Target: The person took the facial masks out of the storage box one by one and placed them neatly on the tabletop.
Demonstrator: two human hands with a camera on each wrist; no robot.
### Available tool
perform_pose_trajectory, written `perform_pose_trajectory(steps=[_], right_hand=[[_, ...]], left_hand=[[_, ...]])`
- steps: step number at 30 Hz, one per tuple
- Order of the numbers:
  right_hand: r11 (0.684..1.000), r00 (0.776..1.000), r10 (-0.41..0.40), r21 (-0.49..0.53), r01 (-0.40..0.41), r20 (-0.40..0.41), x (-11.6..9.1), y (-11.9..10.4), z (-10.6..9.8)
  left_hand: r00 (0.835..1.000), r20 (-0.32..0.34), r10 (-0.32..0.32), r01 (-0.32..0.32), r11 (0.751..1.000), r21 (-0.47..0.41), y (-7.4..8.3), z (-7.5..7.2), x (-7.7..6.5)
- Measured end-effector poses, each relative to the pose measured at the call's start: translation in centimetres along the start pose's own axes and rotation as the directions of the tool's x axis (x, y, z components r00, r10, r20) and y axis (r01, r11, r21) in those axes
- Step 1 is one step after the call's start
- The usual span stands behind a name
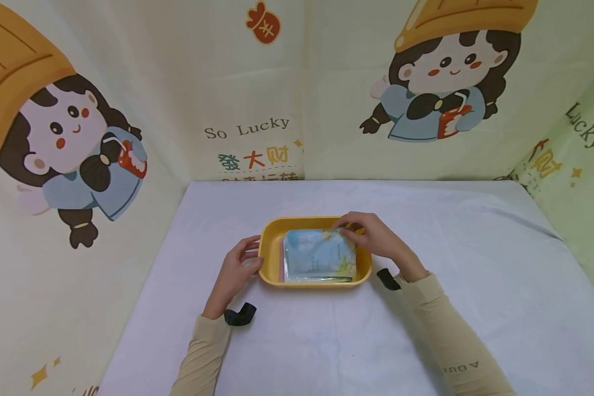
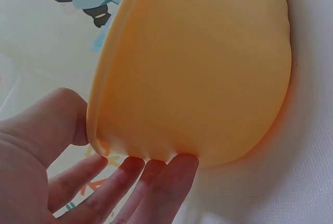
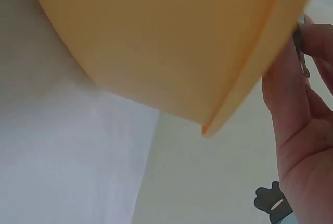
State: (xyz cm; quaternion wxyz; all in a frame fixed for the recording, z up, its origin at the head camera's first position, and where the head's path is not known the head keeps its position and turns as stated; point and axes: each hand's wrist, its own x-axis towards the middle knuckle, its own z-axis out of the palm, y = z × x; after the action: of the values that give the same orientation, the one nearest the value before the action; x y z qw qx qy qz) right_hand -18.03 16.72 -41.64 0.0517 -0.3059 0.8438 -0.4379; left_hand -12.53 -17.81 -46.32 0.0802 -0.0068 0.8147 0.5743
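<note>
The yellow tray [image 1: 271, 253] is gripped at its left end by the left hand [image 1: 235, 272], probably for steadiness; inside, the blue packet [image 1: 317, 254] is pinched near its far-right corner by the right hand's [image 1: 378, 236] fingers, seemingly for easy purchase.

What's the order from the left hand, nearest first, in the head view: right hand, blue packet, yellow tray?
1. Yellow tray: touched by the left hand.
2. Blue packet: inside the tray.
3. Right hand: at the packet's far right corner.
</note>
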Motion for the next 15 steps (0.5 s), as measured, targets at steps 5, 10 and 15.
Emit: perform_pose_trajectory(steps=[5, 10, 15], right_hand=[[1.000, 1.000, 0.000, 0.023, 0.000, -0.015, -0.1, 0.1, -0.8], [1.000, 0.999, -0.006, 0.004, 0.006, -0.034, -0.3, 0.1, -1.7], [1.000, 0.999, 0.008, 0.009, -0.008, -0.052, -0.4, 0.2, -2.6]], left_hand=[[1.000, 0.003, 0.009, -0.009, 1.000, 0.007, -0.1, 0.0, 0.2], [1.000, -0.008, 0.007, -0.007, 1.000, 0.011, -0.1, 0.1, 0.1], [0.999, -0.045, 0.015, -0.014, 1.000, 0.012, -0.1, 0.2, 0.0]])
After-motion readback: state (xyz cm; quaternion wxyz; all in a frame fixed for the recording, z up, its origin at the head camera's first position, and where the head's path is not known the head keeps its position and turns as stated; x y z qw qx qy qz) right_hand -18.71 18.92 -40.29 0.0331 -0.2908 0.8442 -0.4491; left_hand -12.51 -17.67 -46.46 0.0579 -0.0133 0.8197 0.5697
